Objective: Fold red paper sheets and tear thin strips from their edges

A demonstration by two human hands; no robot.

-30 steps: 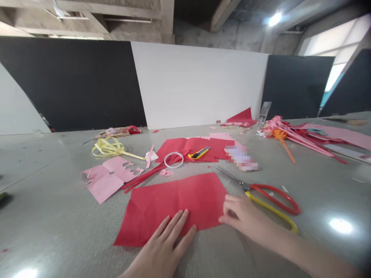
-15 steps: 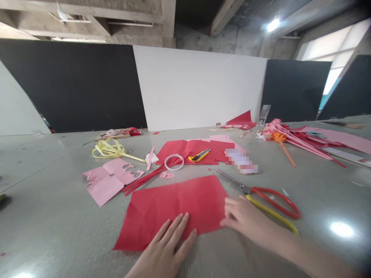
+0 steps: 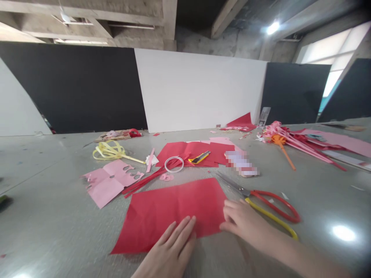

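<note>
A sheet of red paper with faint creases lies on the grey table in front of me. My left hand rests flat across its near edge, fingers stretched out. At the sheet's right edge, my right hand has its fingers curled and thumb tucked in, gripping the paper near the corner. Just beyond that hand lie scissors with one red and one yellow handle, blades pointing toward the upper left. The scissors touch neither hand clearly.
Behind the sheet lie more red paper, a yellow utility knife, a tape roll and a blurred-out object. Cut pink paper and a yellow strip bundle lie left. Paper flowers are at right.
My left hand has slid slightly right along the paper's near edge, its fingers drawing closer together. My right hand stays at the right edge, and the sheet has barely shifted.
</note>
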